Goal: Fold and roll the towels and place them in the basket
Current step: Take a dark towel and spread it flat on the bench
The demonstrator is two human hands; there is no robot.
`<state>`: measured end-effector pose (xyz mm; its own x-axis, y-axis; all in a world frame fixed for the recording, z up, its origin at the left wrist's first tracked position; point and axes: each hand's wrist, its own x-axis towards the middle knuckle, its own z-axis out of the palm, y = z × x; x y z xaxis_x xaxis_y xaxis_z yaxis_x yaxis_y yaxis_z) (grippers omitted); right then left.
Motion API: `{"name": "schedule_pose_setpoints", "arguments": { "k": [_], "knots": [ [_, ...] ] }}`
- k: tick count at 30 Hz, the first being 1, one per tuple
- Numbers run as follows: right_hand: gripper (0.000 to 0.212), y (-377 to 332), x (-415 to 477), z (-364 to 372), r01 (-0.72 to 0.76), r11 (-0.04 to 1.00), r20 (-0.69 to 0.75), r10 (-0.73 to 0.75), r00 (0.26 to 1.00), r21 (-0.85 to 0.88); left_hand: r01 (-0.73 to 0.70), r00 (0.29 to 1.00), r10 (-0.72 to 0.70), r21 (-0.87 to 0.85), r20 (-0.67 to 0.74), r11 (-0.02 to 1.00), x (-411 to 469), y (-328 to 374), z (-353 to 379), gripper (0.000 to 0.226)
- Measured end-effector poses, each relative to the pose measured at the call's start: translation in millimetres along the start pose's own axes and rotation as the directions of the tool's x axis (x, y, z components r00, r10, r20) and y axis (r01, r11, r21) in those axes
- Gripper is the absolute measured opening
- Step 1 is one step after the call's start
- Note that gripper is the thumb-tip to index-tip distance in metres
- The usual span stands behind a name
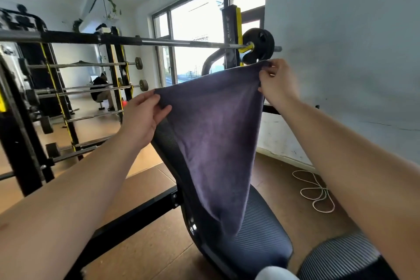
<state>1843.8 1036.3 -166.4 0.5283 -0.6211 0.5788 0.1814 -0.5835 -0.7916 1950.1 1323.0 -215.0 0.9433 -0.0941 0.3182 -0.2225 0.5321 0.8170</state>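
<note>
A dark purple-grey towel (pixel 213 134) hangs in the air in front of me, held up by its two top corners. My left hand (pixel 142 118) pinches the top left corner. My right hand (pixel 276 84) pinches the top right corner, a little higher and farther away. The towel narrows downward and its lower tip drapes onto the ribbed black bench seat (pixel 256 241) below. No basket is in view.
A barbell (pixel 159 41) with a black plate rests on a black-and-yellow rack (pixel 230 36) just behind the towel. More racks with bars stand at the left. A white cord (pixel 316 191) lies coiled on the wooden floor at the right. A person sits far back.
</note>
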Motion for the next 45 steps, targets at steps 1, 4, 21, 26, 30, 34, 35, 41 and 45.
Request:
{"name": "schedule_pose_setpoints", "arguments": {
  "k": [1, 4, 21, 26, 30, 34, 35, 41, 45],
  "knots": [
    [0.041, 3.4, 1.5, 1.5, 0.003, 1.000, 0.028, -0.003, 1.000, 0.006, -0.005, 1.000, 0.005, -0.002, -0.004, 1.000, 0.5, -2.0, 5.0, 0.012],
    [0.060, 12.0, -1.3, 9.4, 0.032, 0.999, 0.118, -0.030, 0.993, -0.013, 0.021, 0.999, -0.022, -0.031, -0.024, 0.999, 2.6, -13.1, 17.5, 0.015],
    [0.095, 96.1, 29.9, 153.9, 0.280, 0.948, 0.179, -0.252, 0.951, -0.151, -0.114, 0.956, 0.198, 0.350, -0.215, 0.930, 85.5, -107.7, -18.8, 0.020],
    [0.094, 111.0, 30.6, 172.2, 0.276, 0.944, 0.242, -0.230, 0.943, -0.178, -0.094, 0.952, 0.192, 0.367, -0.239, 0.925, 96.1, -114.0, -29.1, 0.022],
    [0.090, 98.7, 24.9, 161.9, 0.234, 0.950, 0.222, -0.188, 0.957, -0.206, -0.073, 0.947, 0.207, 0.466, -0.244, 0.882, 90.6, -105.8, -29.0, 0.021],
    [0.090, 75.1, 19.4, 137.2, 0.257, 0.941, 0.166, -0.223, 0.961, -0.222, -0.076, 0.943, 0.226, 0.500, -0.247, 0.862, 78.4, -87.4, -21.1, 0.022],
    [0.090, 68.0, 18.1, 130.3, 0.256, 0.940, 0.148, -0.227, 0.963, -0.227, -0.080, 0.944, 0.225, 0.496, -0.240, 0.864, 73.8, -82.1, -17.2, 0.022],
    [0.094, 30.4, 14.9, 89.2, 0.237, 0.960, 0.121, -0.220, 0.968, -0.148, -0.195, 0.951, 0.273, 0.397, -0.148, 0.897, 40.6, -40.9, 10.9, 0.018],
    [0.096, 11.1, 10.4, 63.4, 0.250, 0.961, 0.098, -0.239, 0.966, -0.121, -0.322, 0.916, 0.395, 0.457, -0.071, 0.829, 20.0, -17.9, 27.1, 0.016]
  ]
}}
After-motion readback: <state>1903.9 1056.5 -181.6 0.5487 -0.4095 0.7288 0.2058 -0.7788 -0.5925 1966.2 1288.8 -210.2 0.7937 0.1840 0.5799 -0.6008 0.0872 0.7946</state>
